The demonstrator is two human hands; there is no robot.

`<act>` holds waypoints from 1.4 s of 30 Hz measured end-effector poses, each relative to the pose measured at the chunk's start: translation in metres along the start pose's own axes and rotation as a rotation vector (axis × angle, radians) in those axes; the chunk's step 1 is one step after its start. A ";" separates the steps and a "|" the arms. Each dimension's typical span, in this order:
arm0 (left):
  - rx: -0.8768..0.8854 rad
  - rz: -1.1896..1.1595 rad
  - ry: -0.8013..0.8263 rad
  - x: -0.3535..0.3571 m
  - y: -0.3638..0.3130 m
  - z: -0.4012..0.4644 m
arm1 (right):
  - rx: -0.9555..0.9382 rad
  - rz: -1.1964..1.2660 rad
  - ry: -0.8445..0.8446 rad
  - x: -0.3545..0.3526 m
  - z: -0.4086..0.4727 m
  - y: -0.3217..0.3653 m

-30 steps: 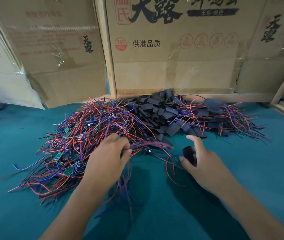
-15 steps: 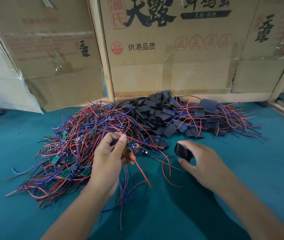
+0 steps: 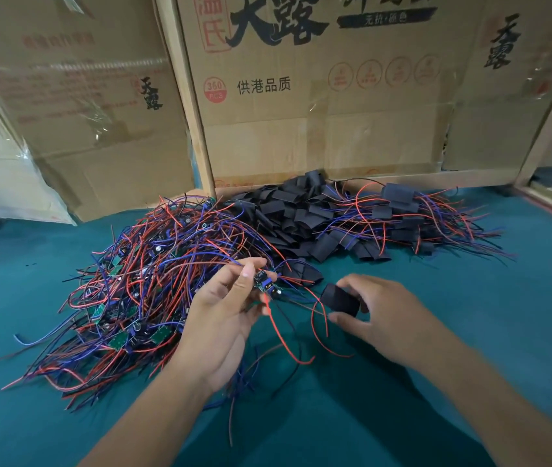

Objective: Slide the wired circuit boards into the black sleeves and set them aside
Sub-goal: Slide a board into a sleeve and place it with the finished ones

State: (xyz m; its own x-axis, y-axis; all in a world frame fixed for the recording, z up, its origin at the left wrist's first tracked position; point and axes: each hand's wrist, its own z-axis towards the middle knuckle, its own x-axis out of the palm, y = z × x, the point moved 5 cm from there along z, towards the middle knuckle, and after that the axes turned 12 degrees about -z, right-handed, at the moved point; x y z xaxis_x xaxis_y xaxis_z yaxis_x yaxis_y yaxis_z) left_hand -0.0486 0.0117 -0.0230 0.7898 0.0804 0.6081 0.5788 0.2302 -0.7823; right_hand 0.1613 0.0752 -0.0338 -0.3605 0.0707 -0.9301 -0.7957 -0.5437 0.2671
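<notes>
My left hand (image 3: pixel 225 315) pinches a small green circuit board (image 3: pixel 265 284) with red, blue and black wires trailing down over the cloth. My right hand (image 3: pixel 380 311) holds a black sleeve (image 3: pixel 339 299) just right of the board, its open end turned toward it; the two are a short gap apart. A tangled heap of wired boards (image 3: pixel 140 284) lies at the left. Behind it sits a pile of empty black sleeves (image 3: pixel 301 214), and to its right a heap of sleeved boards (image 3: pixel 409 217) with wires sticking out.
Everything rests on a teal cloth surface (image 3: pixel 503 315). Cardboard boxes (image 3: pixel 335 96) stand upright along the back edge, with a wooden post (image 3: pixel 187 106) between them. A white plastic bag (image 3: pixel 1 176) leans at the far left.
My left hand has drawn one board out of the tangled heap and lifted it toward the middle. My right hand has brought the black sleeve closer to it.
</notes>
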 end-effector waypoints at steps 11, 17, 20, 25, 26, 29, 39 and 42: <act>0.056 0.123 -0.019 0.006 0.003 -0.004 | -0.067 1.075 0.132 -0.008 -0.016 0.058; -0.158 0.219 0.066 0.012 0.006 -0.010 | 0.039 0.943 0.013 -0.014 -0.007 0.034; -0.127 0.476 0.125 0.015 0.001 -0.012 | -0.026 1.017 0.107 -0.013 -0.007 0.032; -0.085 0.719 0.231 0.022 -0.004 -0.017 | -0.124 1.201 0.246 -0.008 -0.012 0.047; -0.061 0.783 0.261 0.024 -0.004 -0.018 | -0.122 1.203 0.249 -0.007 -0.013 0.050; 0.064 0.949 0.315 0.029 -0.005 -0.021 | -0.114 1.201 0.220 -0.003 -0.014 0.055; 0.160 1.103 0.421 0.034 -0.011 -0.024 | 0.036 1.508 0.017 -0.015 -0.003 0.036; 0.133 1.144 0.422 0.028 -0.018 -0.022 | 0.043 1.560 0.020 -0.024 -0.002 0.031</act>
State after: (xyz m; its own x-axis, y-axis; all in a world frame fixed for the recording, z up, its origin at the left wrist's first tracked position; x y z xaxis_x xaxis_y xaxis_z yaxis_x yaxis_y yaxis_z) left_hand -0.0319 -0.0111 0.0052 0.8473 -0.0140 -0.5310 -0.4970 0.3322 -0.8017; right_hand 0.1466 0.0549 -0.0044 -0.8064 -0.5306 0.2611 0.3327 -0.0421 0.9421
